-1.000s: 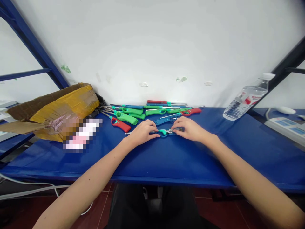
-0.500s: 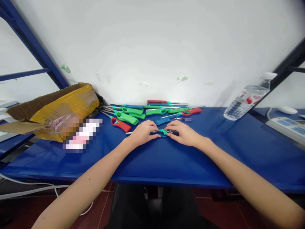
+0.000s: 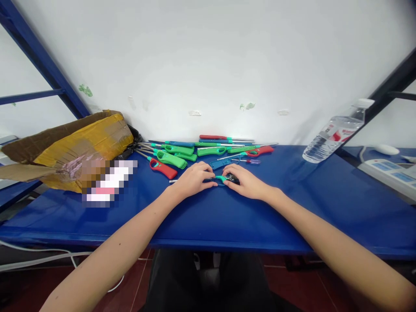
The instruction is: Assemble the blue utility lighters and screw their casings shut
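On the blue table, my left hand (image 3: 196, 178) is closed round the neck end of a long-necked lighter (image 3: 221, 178). The metal tube of that lighter sticks out to the left beneath my wrist. My right hand (image 3: 244, 179) pinches the handle end, where dark and metal inner parts show beside the green trigger. Much of the handle is hidden by my fingers. Just behind my hands lie a loose blue handle shell (image 3: 224, 162) and a small screwdriver (image 3: 251, 161) with a clear purplish handle.
Several green, red and blue lighters (image 3: 172, 158) lie along the wall. A torn cardboard box (image 3: 97, 134) with yellow tape stands at the left. A water bottle (image 3: 334, 136) leans at the right, near a white power strip (image 3: 390, 173).
The view has shifted slightly. Fingers of my right hand have closed in further over the handle end, covering more of the dark part. My left hand keeps its grip.
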`<state>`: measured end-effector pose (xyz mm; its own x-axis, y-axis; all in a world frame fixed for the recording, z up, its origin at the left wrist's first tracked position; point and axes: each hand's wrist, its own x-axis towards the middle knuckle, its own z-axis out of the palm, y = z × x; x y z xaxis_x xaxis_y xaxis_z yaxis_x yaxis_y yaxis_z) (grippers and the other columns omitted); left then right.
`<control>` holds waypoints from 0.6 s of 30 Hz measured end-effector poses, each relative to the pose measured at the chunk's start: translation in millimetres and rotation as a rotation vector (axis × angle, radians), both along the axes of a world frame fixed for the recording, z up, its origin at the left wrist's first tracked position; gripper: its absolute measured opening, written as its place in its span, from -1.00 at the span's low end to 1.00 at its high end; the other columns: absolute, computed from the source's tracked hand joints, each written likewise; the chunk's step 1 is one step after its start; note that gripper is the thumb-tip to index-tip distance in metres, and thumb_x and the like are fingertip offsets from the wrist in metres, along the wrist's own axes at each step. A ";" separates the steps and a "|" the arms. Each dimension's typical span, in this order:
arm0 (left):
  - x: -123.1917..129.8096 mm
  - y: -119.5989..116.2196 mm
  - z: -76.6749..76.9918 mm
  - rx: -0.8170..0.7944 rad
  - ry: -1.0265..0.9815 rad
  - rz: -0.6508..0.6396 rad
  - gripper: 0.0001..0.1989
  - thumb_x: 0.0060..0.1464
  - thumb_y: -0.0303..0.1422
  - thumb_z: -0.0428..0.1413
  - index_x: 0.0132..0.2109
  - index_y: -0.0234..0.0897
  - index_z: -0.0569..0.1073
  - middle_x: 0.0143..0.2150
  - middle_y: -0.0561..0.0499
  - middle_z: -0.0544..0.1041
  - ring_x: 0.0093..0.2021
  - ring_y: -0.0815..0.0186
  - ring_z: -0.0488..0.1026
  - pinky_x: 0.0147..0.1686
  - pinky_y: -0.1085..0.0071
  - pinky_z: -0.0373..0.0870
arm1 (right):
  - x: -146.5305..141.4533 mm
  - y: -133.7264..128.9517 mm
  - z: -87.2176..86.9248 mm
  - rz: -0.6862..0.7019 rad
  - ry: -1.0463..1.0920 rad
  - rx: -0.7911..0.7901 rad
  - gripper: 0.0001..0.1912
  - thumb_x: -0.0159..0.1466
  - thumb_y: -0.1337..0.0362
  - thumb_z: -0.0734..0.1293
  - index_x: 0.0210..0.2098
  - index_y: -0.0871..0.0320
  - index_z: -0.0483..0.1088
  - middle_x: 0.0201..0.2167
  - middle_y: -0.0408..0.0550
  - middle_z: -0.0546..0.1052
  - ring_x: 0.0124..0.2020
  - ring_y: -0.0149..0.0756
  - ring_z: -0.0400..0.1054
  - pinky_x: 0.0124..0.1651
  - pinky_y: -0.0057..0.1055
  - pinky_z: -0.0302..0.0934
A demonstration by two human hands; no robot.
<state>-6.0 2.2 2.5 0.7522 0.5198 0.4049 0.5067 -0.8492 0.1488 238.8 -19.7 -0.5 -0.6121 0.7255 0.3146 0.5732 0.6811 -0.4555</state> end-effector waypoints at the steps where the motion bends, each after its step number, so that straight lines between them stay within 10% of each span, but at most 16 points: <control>1: -0.1 0.1 -0.2 0.007 -0.001 -0.002 -0.79 0.20 -0.23 0.17 -0.15 -0.26 0.60 -0.15 -0.11 0.53 -0.10 0.18 0.43 -0.04 0.26 0.36 | 0.0 -0.3 0.1 0.003 0.000 0.003 -0.81 0.37 0.17 0.23 -0.07 0.06 0.35 -0.01 0.06 0.45 0.05 -0.10 0.33 0.10 -0.12 0.26; 18: 2.1 -3.7 -0.1 -0.099 -0.087 0.023 -0.79 0.16 -0.22 0.21 -0.16 -0.26 0.59 -0.13 -0.10 0.55 -0.09 0.20 0.46 -0.03 0.26 0.42 | -2.2 -0.6 -2.7 -0.035 0.036 -0.037 -0.78 0.37 0.11 0.23 -0.16 0.08 0.42 0.09 0.10 0.43 0.18 -0.06 0.29 0.22 -0.03 0.21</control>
<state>-3.9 -1.5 2.3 0.7041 0.5770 0.4139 0.5073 -0.8166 0.2752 236.5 -20.3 -3.2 -0.5749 0.7577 0.3089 0.5789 0.6435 -0.5009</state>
